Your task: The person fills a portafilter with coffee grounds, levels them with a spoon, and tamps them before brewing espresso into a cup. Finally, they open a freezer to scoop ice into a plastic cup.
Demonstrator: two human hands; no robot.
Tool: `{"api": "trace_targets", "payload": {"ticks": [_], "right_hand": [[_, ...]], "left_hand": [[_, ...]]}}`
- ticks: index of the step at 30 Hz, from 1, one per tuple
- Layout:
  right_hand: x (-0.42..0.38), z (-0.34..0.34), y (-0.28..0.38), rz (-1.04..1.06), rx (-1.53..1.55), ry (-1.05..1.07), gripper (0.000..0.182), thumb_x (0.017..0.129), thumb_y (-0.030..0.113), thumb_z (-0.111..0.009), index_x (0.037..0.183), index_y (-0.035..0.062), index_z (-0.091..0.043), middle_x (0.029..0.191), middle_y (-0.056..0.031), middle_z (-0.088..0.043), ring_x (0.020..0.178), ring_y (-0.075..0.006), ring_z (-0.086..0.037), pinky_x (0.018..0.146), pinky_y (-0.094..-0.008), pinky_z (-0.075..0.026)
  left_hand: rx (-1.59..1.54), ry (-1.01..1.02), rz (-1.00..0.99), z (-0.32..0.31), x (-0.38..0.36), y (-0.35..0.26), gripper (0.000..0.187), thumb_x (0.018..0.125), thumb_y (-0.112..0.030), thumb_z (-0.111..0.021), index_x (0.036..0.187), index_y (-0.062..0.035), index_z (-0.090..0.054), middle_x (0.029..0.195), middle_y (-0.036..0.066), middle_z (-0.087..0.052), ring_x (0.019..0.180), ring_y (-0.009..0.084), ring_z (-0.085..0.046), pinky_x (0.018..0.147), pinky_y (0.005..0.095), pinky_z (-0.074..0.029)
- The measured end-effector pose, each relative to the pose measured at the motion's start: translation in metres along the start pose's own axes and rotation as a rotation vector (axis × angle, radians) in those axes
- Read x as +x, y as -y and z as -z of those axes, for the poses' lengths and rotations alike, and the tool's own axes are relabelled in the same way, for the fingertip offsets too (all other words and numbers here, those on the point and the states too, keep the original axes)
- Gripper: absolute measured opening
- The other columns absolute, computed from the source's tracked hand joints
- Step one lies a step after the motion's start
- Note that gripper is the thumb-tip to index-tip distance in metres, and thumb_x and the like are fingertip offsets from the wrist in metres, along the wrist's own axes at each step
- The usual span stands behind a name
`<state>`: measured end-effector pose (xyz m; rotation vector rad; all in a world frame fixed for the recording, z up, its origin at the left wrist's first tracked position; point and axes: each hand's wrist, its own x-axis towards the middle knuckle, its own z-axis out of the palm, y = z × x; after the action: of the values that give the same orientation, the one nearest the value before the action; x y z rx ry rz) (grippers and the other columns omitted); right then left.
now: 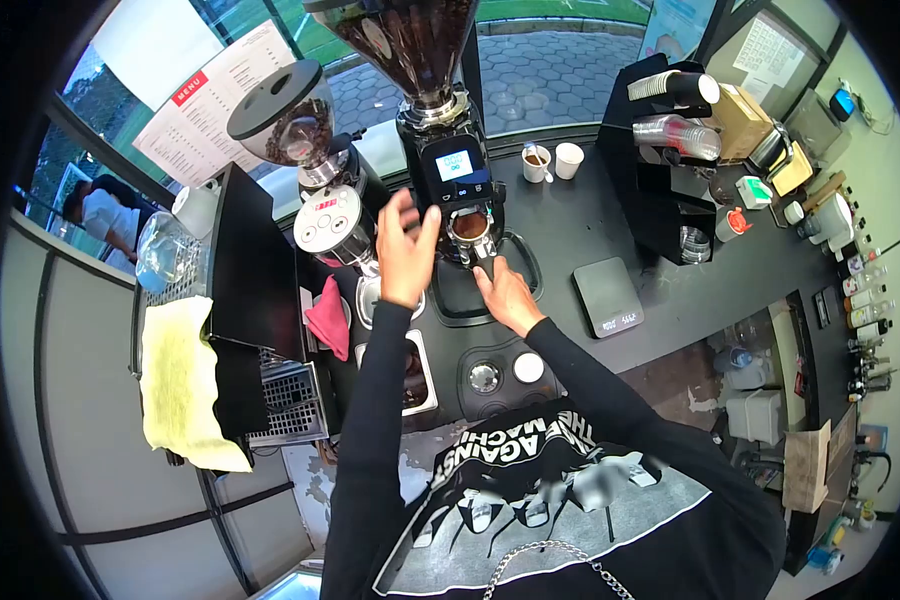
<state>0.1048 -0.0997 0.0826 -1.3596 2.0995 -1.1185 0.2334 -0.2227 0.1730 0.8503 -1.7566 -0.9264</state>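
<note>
My right hand (511, 298) is closed around the black handle of a portafilter (485, 252). Brown coffee grounds (469, 226) show in its basket, which sits under the spout of a tall black coffee grinder (433, 140) with a lit screen. Just left of that grinder, my left hand (406, 250) is raised with its fingers apart, holding nothing. A second grinder (330, 222) with a silver, round-topped front stands to the left of this hand. Beneath the portafilter lies a black tray (462, 308).
A digital scale (608, 297) lies on the counter to the right. Behind it stand two small cups (568, 160), one holding dark liquid. A pink cloth (328, 320) and a metal container (425, 372) are at left. A black cup rack (660, 190) rises at right.
</note>
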Motion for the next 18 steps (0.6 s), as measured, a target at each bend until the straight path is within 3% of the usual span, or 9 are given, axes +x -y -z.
{"api": "trace_targets", "payload": {"ticks": [2, 7, 8, 11, 18], "right_hand": [[0.001, -0.007, -0.004, 0.005, -0.012, -0.012, 0.041, 0.105, 0.032, -0.055, 0.103, -0.0084, -0.048, 0.083, -0.0371, -0.065, 0.086, -0.0549, -0.065, 0.075, -0.0613, -0.049], [0.000, -0.012, -0.007, 0.003, 0.024, -0.010, 0.041, 0.106, 0.031, -0.053, 0.108, -0.0091, -0.047, 0.082, -0.0358, -0.066, 0.084, -0.0569, -0.064, 0.078, -0.0614, -0.050], [-0.004, -0.021, -0.008, -0.018, -0.038, -0.066, 0.041, 0.106, 0.032, -0.052, 0.109, -0.0090, -0.047, 0.084, -0.0356, -0.067, 0.086, -0.0574, -0.064, 0.080, -0.0612, -0.050], [0.003, -0.007, -0.002, -0.039, -0.012, 0.038, 0.045, 0.106, 0.033, -0.052, 0.113, -0.0101, -0.045, 0.085, -0.0374, -0.066, 0.088, -0.0577, -0.064, 0.080, -0.0610, -0.050], [0.002, 0.001, 0.003, -0.060, -0.015, 0.070, 0.044, 0.107, 0.034, -0.050, 0.108, -0.0101, -0.045, 0.084, -0.0378, -0.066, 0.087, -0.0577, -0.064, 0.079, -0.0617, -0.050]], "left_hand": [[0.078, 0.039, -0.001, -0.007, 0.033, 0.014, 0.063, 0.097, -0.030, -0.074, 0.144, 0.0034, -0.049, 0.140, 0.021, -0.055, 0.124, 0.0321, -0.062, 0.096, 0.0388, -0.057], [0.035, 0.067, 0.023, -0.013, 0.052, 0.022, 0.061, 0.087, -0.027, -0.083, 0.134, 0.0033, -0.060, 0.129, 0.017, -0.067, 0.109, 0.0265, -0.070, 0.093, 0.0375, -0.056], [0.026, 0.066, 0.028, -0.014, 0.052, 0.023, 0.062, 0.085, -0.027, -0.085, 0.134, 0.0027, -0.060, 0.129, 0.017, -0.067, 0.109, 0.0261, -0.069, 0.093, 0.0376, -0.056], [-0.022, 0.054, 0.044, -0.017, 0.054, 0.032, 0.065, 0.084, -0.027, -0.086, 0.134, 0.0034, -0.060, 0.127, 0.017, -0.067, 0.109, 0.0255, -0.069, 0.092, 0.0373, -0.056], [0.014, 0.054, 0.062, -0.016, 0.055, 0.025, 0.067, 0.081, -0.028, -0.088, 0.133, 0.0044, -0.060, 0.126, 0.017, -0.068, 0.107, 0.0239, -0.069, 0.092, 0.0357, -0.056]]}}
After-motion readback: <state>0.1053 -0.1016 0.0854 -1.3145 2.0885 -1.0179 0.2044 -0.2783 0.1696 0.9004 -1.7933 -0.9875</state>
